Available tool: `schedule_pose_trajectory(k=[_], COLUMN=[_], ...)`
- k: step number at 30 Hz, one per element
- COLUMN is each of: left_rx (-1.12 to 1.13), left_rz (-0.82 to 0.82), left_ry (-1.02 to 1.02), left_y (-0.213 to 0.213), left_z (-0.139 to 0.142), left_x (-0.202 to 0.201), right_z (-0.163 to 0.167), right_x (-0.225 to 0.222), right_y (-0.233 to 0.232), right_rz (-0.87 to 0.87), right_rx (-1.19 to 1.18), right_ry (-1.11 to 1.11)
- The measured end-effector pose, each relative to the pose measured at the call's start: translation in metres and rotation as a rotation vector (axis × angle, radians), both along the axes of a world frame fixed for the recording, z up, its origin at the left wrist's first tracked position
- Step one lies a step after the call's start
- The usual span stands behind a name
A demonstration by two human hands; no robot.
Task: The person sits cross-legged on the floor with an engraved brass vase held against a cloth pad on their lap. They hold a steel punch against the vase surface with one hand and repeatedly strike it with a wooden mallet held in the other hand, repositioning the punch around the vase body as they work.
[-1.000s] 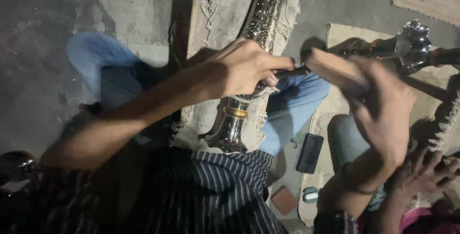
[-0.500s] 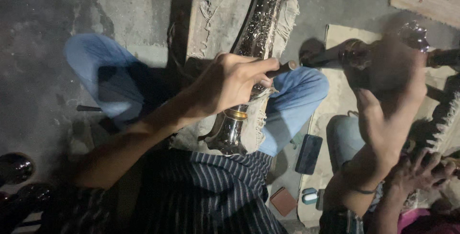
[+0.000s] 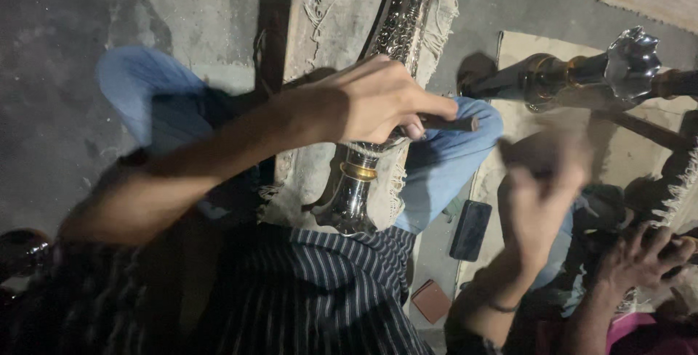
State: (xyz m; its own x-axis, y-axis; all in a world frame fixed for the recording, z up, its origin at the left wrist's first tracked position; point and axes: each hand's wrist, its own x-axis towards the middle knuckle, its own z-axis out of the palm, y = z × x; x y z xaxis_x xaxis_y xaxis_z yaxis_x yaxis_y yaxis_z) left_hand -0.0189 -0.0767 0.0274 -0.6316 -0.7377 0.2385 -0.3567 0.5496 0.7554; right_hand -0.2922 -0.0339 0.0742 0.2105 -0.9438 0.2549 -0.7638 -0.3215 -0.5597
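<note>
Head view is looking down on a person sitting on a grey concrete floor (image 3: pixel 87 50) in blue jeans (image 3: pixel 451 159) and a dark striped shirt (image 3: pixel 320 282). The left hand (image 3: pixel 374 101) is curling shut around a thin dark rod-like tool (image 3: pixel 443 122), whose tip is pointing out to the right past the fingers. Just beneath that hand, a tall engraved silver metal vessel (image 3: pixel 396 28) with a brass-coloured band near its lower end is lying lengthwise on a frayed burlap cloth (image 3: pixel 327 28), running from the top edge down toward the person's lap, between the knees. The tool is sitting against the vessel's middle section. The right hand (image 3: pixel 542 195) is hanging in the air to the right, well apart from the vessel, blurred; its fingers are closing on a blurred dark object, and I cannot tell what it is. Beyond it, a second metal piece with a fluted silver end (image 3: pixel 629 61) is lying across a pale mat (image 3: pixel 625 144). A dark phone (image 3: pixel 470 230) and a small reddish-brown block (image 3: pixel 430 300) are resting on the floor near the right forearm. Another person's hand (image 3: pixel 643 260) is showing at the lower right.
</note>
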Motion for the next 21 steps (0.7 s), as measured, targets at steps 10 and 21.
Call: schedule_pose_trajectory(k=[10,21], left_rx=[0.064,0.440], left_rz=[-0.212,0.049], left_ry=[-0.091,0.224], left_y=[-0.012,-0.033], left_z=[0.025,0.017], left_x=[0.003,0.027], right_z=[-0.051,-0.077], right_x=[-0.022,-0.010], right_y=[0.031,0.041], right_rz=[-0.272,-0.192], right_rx=[0.142,0.204], right_ry=[-0.768,-0.571])
